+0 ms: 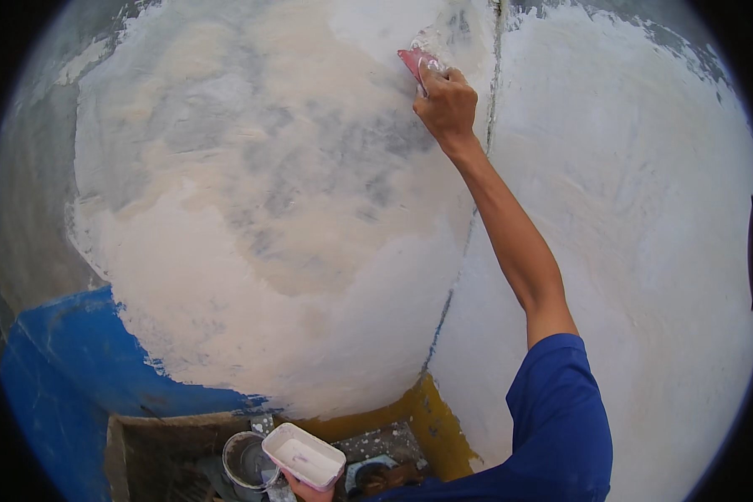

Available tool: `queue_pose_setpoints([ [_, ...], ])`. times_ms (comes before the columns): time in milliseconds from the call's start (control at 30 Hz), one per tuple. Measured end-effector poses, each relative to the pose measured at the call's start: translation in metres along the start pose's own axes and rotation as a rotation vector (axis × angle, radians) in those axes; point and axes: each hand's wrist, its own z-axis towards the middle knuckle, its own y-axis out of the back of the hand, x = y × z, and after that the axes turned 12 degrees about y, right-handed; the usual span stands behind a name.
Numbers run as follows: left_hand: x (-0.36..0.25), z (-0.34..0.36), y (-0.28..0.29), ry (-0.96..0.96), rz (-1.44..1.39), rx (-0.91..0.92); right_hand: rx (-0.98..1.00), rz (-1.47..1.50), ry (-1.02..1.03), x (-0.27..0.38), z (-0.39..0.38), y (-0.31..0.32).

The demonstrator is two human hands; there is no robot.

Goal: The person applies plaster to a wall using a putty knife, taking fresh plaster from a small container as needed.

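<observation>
Just left of the dark, cracked corner seam (449, 303), the right hand (450, 102) grips a pinkish-red flat scraper (417, 64), tilted presumably so its edge meets the wall. Below and left of the seam, the left hand (311, 491) grasps a white rectangular plastic tub (324, 445), open side up, likely to keep its pale paste in. Left of the seam, the patchy cream-and-grey wall (309, 209) meets blue paint (84, 351); right of it stands a whiter wall (627, 251).

No text, label, brand, number or sign can be read: none on the white tray (335, 474), none on the bucket (228, 458) just left of it, none on the pink scraper (410, 59) or wall (201, 259) above it, none on the blue sleeve (556, 393) to its right.
</observation>
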Motion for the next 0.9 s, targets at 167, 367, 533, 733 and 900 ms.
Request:
queue_pose_setpoints([
  [167,0.009,-0.003,-0.034,-0.066,0.076,0.157,-0.12,0.231,-0.179,0.005,0.006,0.038],
  [367,0.01,0.0,-0.035,0.057,0.042,0.151,0.023,-0.086,-0.128,-0.007,-0.008,0.009],
  [533,0.004,0.007,-0.015,0.046,0.036,0.148,-0.222,0.338,-0.015,0.043,0.0,0.023],
  [733,0.008,-0.011,-0.04,0.015,0.086,0.171,-0.209,0.209,-0.507,-0.086,0.04,0.031],
  [900,0.006,-0.012,-0.037,-0.036,-0.026,0.111,-0.076,-0.004,-0.244,-0.07,0.045,0.004],
])
